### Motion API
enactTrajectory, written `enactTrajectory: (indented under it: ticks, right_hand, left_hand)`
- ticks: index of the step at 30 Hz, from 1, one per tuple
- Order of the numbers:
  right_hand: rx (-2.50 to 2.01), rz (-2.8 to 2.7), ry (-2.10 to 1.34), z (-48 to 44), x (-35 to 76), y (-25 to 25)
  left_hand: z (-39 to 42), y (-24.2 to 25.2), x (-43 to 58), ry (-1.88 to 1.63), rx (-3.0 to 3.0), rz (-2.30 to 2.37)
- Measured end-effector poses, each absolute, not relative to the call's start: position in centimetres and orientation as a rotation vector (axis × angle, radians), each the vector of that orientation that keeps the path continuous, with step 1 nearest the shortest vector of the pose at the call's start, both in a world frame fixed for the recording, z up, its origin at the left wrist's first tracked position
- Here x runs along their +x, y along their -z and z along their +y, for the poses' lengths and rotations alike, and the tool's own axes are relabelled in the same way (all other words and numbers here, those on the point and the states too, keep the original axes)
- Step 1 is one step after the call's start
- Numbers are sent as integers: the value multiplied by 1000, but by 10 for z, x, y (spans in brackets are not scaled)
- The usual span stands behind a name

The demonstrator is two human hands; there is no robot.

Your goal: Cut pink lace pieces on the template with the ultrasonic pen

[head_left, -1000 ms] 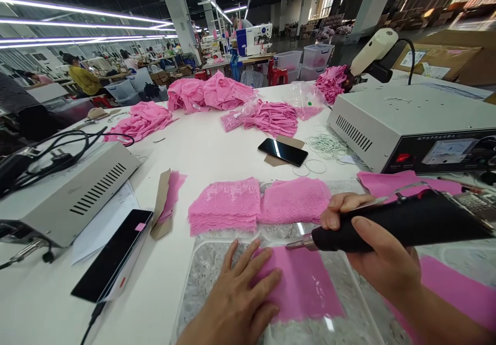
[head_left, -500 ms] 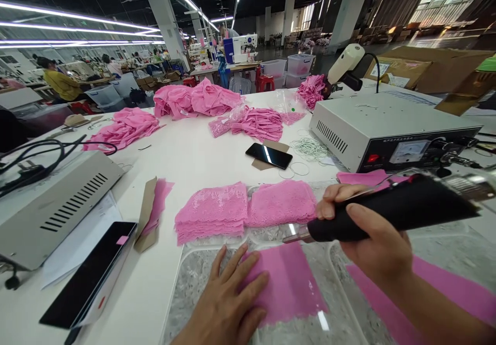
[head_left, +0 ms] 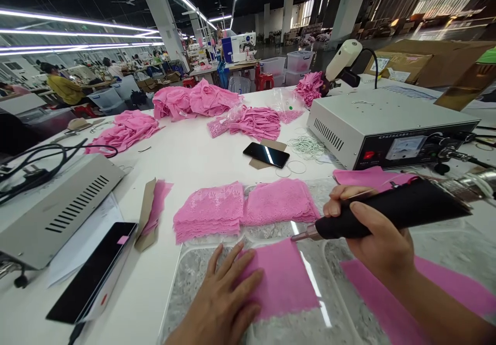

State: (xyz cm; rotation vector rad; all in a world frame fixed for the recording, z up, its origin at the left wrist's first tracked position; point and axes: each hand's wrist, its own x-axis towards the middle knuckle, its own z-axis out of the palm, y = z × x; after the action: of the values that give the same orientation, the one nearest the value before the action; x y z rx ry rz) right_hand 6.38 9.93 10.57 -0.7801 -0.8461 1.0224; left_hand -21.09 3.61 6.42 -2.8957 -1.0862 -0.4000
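My left hand [head_left: 225,296] lies flat with fingers spread, pressing on the left side of a pink fabric piece [head_left: 287,283]. The piece rests on a clear sheet over a grey marbled surface [head_left: 194,272]. In my right hand [head_left: 382,236] is a black ultrasonic hand tool [head_left: 391,210], gripped round its handle. Its tapered metal tip [head_left: 304,234] is at the upper right corner of the fabric piece. Just beyond are two stacks of pink lace pieces, the left stack [head_left: 209,210] and the right stack [head_left: 279,203]. Under my right forearm lies another pink fabric piece [head_left: 445,288].
A grey power box [head_left: 391,123] with a meter stands at the right, cabled to the tool. Another grey box [head_left: 58,205] is at the left. A phone [head_left: 266,154], green elastic loops [head_left: 308,147] and pink garments [head_left: 197,99] lie farther back. A person [head_left: 62,84] sits beyond.
The tool's tip has moved slightly right, to the fabric piece's upper right corner. My left hand stays spread on the piece. The view has shifted slightly.
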Motion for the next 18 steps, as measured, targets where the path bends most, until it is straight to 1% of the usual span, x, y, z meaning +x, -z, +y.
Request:
enactTrajectory:
  ticks: [6,9,14,18]
  right_hand:
    - [-788,-772,-1037,95,74,-106]
    - [-755,-790,-1084,88,81,-107]
    - [-716,-836,-1146,79,87,-104]
    - [-696,-860,-1131,79,86,-100]
  left_hand:
    - [36,-76,-210,373,-2868,-1057]
    - [31,-79,-199,376,-2870,-972]
    - [19,-60,-164,594,-2846,-705]
    - [14,-46,-146,645,-2830,-699]
